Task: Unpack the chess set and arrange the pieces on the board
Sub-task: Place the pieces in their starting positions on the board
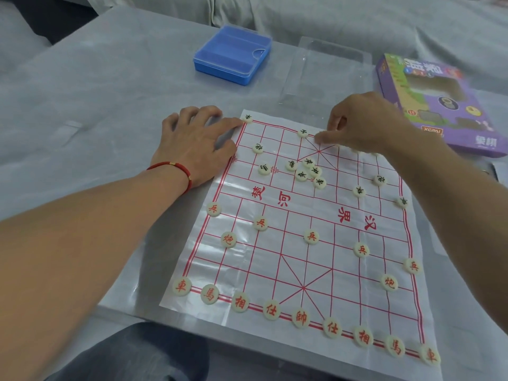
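Observation:
A plastic chess sheet point(343, 273) with red grid lines lies on the grey table. Red-lettered discs fill its near row around the general point(300, 317), with cannons and soldiers ahead of them. Black-lettered discs sit loose on the far half, several bunched in a cluster point(309, 171). My left hand point(192, 141) rests flat with spread fingers at the sheet's far left corner, its index fingertip beside a black disc point(247, 117). My right hand point(362, 125) stretches its index finger onto the far row next to a black disc point(303, 132); its other fingers are curled and hide some discs beneath.
A blue plastic case point(233, 55) stands at the back of the table, with a clear tray point(324, 75) to its right. A purple carton point(439, 105) lies at the far right. My knee point(137, 353) is below the table's near edge.

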The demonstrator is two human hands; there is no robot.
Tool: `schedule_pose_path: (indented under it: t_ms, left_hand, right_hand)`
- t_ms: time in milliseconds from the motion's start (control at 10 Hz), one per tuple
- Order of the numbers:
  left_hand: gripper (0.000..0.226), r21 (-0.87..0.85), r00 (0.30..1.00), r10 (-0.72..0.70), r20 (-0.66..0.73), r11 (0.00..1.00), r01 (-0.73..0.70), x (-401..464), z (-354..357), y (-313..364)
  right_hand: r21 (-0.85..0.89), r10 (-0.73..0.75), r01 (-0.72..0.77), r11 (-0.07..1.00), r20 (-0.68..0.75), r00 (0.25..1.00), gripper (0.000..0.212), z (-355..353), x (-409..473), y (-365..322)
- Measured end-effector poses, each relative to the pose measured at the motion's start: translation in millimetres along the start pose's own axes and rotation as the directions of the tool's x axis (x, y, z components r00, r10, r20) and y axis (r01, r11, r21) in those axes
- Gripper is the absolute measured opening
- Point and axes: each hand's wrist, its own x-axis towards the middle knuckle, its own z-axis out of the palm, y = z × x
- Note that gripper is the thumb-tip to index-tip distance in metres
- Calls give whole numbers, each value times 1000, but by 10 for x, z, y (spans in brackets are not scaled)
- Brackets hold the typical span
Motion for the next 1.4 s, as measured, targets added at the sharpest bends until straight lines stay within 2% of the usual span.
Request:
schedule_pose_path:
  t_ms: [100, 200, 300, 1000, 1100, 1200, 1300, 1400]
  left_hand:
    - [48, -3, 1000, 0, 0, 1000, 0, 5, 3, -6]
    - [47, -5, 1000, 3, -5, 1000, -3, 3, -3, 0]
    - [47, -7, 1000, 7, -10, 1000, -7, 1, 0, -3]
    - [47, 1, 1000, 3, -3, 1000, -3, 18, 14, -17]
    - [47, 0, 1000, 6, -4, 1000, -6, 12, 11, -16]
    - [47, -4, 1000, 2, -9, 1000, -2, 11, 16, -22]
    - [47, -2, 1000, 2, -6, 1000, -2, 13, 16, -14]
    - [48, 1, 1000, -4, -6, 1000, 4, 15, 9, -13]
  right_hand:
    - [53, -33, 40, 998, -119, 992, 29, -26, -24, 72]
    - [78, -145, 151, 985, -77, 986, 18, -66, -61, 107]
    - [104, -205, 201, 974, 23, 979, 28, -49, -84, 71]
    - [54, -204, 202, 978, 31, 979, 26, 45, -14, 45]
    - [43, -214, 213, 976, 21, 977, 28, 4, -42, 40]
    - [34, -256, 259, 965, -61, 965, 22, -96, -136, 1]
    - [67, -295, 295, 953, -15, 956, 12, -116, -244, -154]
    - [77, -292, 286, 955, 97, 951, 14, -44, -258, -305]
